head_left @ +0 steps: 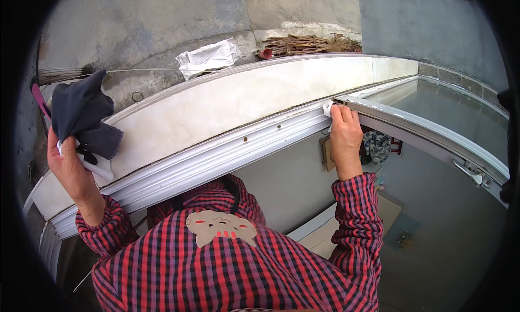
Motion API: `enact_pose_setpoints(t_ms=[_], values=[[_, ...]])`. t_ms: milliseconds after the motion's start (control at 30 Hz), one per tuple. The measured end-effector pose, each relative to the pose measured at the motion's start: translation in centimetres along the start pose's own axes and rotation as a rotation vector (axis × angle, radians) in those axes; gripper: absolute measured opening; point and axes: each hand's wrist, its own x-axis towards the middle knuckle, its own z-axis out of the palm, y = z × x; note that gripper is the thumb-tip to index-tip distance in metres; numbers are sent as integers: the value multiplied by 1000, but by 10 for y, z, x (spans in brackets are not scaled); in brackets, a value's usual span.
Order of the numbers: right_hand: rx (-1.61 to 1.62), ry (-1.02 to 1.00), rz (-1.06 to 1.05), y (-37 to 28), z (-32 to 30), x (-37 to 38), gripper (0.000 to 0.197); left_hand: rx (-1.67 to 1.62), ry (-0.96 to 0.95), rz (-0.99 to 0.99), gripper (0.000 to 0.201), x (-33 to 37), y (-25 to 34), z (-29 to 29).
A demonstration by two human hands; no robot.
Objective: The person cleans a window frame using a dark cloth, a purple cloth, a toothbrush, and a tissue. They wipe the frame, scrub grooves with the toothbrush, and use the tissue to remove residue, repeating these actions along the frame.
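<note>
In my left hand [73, 168], raised above the sill's left end, a dark navy cloth [81, 106] is gripped and hangs folded over the fingers. Below it, something white and smooth [98, 168] also shows in that hand, mostly hidden by the cloth. A pink strip-like piece [40, 101] sticks out beside the cloth; whether the hand holds it I cannot tell. My right hand [346, 133] is closed on a crumpled white tissue [327, 108], pressed at the white window track [216, 159] where it meets the end of the window sash [411, 119].
A pale stone sill [238, 103] curves beyond the track. Below outside lie a white sheet or sack [208, 58], a bundle of sticks [309, 44] and a red container [266, 54]. The sash carries a metal handle [471, 174]. A bag-like patterned thing [377, 145] stands indoors.
</note>
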Motion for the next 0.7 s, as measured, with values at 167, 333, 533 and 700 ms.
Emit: enact_pose_setpoints(t_ms=[167, 333, 533, 700], values=[[34, -19, -27, -16, 1, 8, 31, -31, 105, -61, 42, -5, -16, -31], [122, -87, -67, -54, -10, 13, 34, 61, 228, -90, 43, -20, -14, -31], [566, -89, -116, -113, -45, 8, 32, 10, 271, -112, 40, -28, -3, -23], [185, 169, -11, -47, -38, 27, 29, -38, 417, -168, 31, -40, 2, -27]])
